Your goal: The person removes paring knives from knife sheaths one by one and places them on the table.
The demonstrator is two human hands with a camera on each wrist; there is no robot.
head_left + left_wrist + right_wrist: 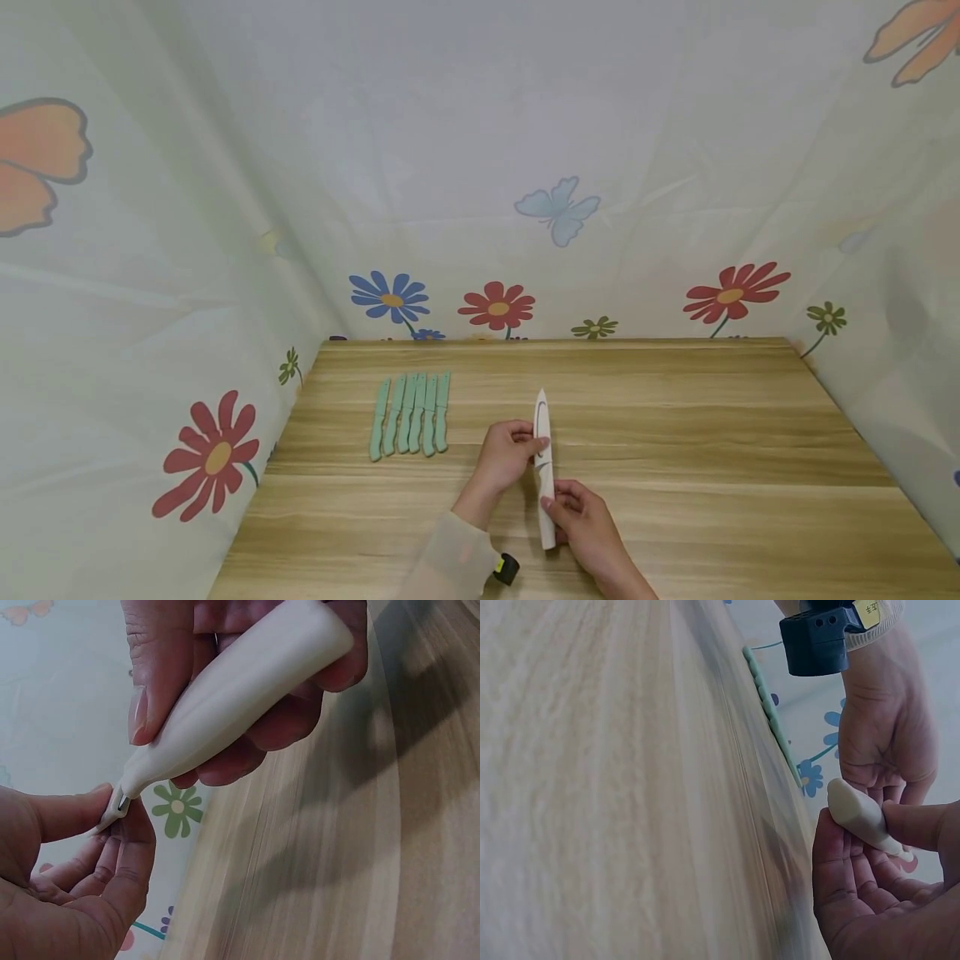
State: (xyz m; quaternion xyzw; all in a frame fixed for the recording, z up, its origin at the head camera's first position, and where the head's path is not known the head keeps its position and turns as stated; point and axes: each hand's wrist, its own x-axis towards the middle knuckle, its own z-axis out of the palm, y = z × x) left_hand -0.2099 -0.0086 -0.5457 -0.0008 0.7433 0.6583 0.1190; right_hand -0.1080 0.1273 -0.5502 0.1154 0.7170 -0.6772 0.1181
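Observation:
A white knife (pixel 548 521) is held above the table, pointed end away from me. My left hand (pixel 504 457) pinches the blade part, which looks like a white cover with an oval outline, between thumb and fingers. Around the handle, my right hand (pixel 594 527) has its thumb on one side and curled fingers on the other. In the left wrist view, a sliver of dark metal shows where the white handle (pixel 232 697) meets the cover; most of the blade is hidden. The right wrist view shows the handle's butt end (pixel 847 802) between thumb and fingers.
Several green knives (pixel 381 418) lie side by side at the left of the wooden table (pixel 675 417), tips toward the back. A black device (pixel 507 569) sits on the left wrist. Flower-printed white sheeting (pixel 450 167) rises behind and beside the table.

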